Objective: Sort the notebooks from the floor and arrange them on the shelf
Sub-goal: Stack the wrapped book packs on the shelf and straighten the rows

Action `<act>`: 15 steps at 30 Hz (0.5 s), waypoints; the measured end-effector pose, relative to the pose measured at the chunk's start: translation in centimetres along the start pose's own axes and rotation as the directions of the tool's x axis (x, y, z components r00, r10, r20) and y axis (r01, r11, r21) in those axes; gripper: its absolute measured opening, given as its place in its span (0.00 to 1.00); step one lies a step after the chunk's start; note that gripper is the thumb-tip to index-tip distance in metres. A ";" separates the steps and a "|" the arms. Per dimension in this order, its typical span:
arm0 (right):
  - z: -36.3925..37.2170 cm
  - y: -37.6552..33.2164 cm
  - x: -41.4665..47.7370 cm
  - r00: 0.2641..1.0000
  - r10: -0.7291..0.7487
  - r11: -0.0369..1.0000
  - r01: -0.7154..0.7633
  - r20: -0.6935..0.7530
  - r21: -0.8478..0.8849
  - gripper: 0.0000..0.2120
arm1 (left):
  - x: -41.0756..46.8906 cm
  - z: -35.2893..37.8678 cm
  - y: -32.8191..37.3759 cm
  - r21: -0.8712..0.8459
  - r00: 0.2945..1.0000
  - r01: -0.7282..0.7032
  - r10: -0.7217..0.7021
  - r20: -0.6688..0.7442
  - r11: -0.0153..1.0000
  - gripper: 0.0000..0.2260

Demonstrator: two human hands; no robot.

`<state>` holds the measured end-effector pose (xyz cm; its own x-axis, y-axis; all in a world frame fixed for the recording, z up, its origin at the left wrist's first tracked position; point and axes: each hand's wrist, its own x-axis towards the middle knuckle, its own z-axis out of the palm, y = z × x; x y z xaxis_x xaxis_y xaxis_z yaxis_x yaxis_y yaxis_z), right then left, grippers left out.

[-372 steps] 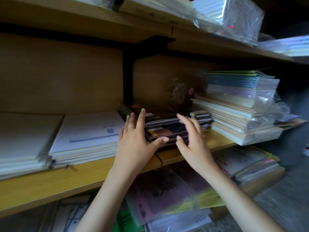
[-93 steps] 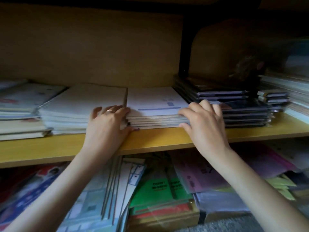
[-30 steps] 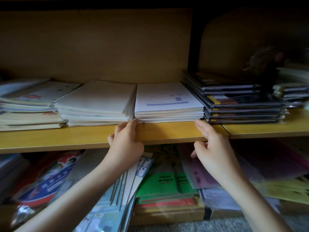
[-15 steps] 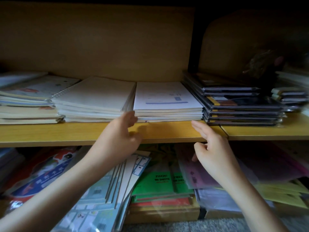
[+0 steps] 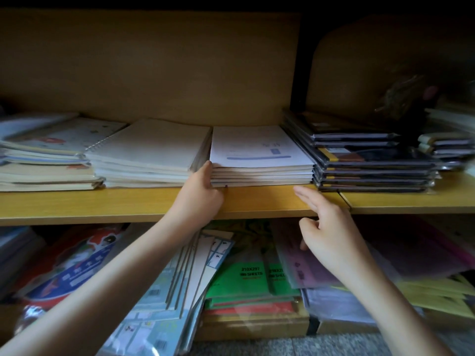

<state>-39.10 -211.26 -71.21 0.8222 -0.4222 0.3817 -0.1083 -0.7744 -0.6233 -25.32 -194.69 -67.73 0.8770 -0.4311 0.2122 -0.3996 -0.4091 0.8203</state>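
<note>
On the long yellow wooden shelf (image 5: 115,206) running across the middle of the frame, a stack of white-covered notebooks (image 5: 259,160), a blue bar printed on its top cover, lies flat at the centre with its front edge set back a little from the shelf's lip. The left hand (image 5: 198,196) grips this stack at its front left corner: fingers pushed up into the narrow gap on its left side, thumb at the bottom front edge. Just left of that gap lies a stack of cream spiral-bound pads (image 5: 149,152), and further left a pile of illustrated exercise books (image 5: 46,155). Against the white stack's right side sits a pile of dark plastic-wrapped notebooks (image 5: 372,170). The right hand (image 5: 331,227) hovers at the shelf's lip, centre right, holding nothing — its forefinger stretched toward the white stack's front right corner but apart from it, the other fingers loosely bent. In the lower half of the frame, under the shelf, thin pale booklets (image 5: 187,273) lean to the right against green packs of paper (image 5: 246,278), and a translucent purple folder (image 5: 308,268) lies partly over those packs, behind the right hand.
</note>
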 end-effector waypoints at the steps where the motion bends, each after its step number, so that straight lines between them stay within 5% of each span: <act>1: 0.1 -0.1 0.0 1.000 0.003 1.000 -0.003 -0.007 0.007 0.29 | 0.0 -0.1 -0.3 0.009 1.000 -0.006 0.006 0.015 1.000 0.27; 3: 0.1 -0.3 0.0 1.000 0.007 1.000 -0.007 -0.024 -0.015 0.28 | 0.1 -0.5 -0.4 0.048 0.999 -0.021 0.019 0.045 0.999 0.30; 7: 0.9 -2.5 -0.3 0.994 -0.050 0.935 0.014 -0.094 -0.354 0.24 | -0.1 -1.1 0.2 0.212 0.997 -0.046 0.031 0.074 0.976 0.31; 11: 4.2 -6.2 -0.1 0.877 -0.291 0.948 0.212 -0.382 -0.235 0.12 | -2.4 -2.5 0.9 0.236 0.990 -0.122 0.101 0.098 0.964 0.29; 15: 7.7 -9.8 1.8 0.851 -0.426 0.904 0.387 -0.307 -0.181 0.12 | -4.9 -7.0 -0.2 0.306 0.947 -0.245 0.295 -0.130 0.920 0.18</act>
<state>-32.27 -200.82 -69.64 0.5742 -0.1743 0.8000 0.1193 -0.9488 -0.2924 -27.65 -186.90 -65.25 0.7470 -0.4244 0.5117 -0.6638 -0.5174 0.5401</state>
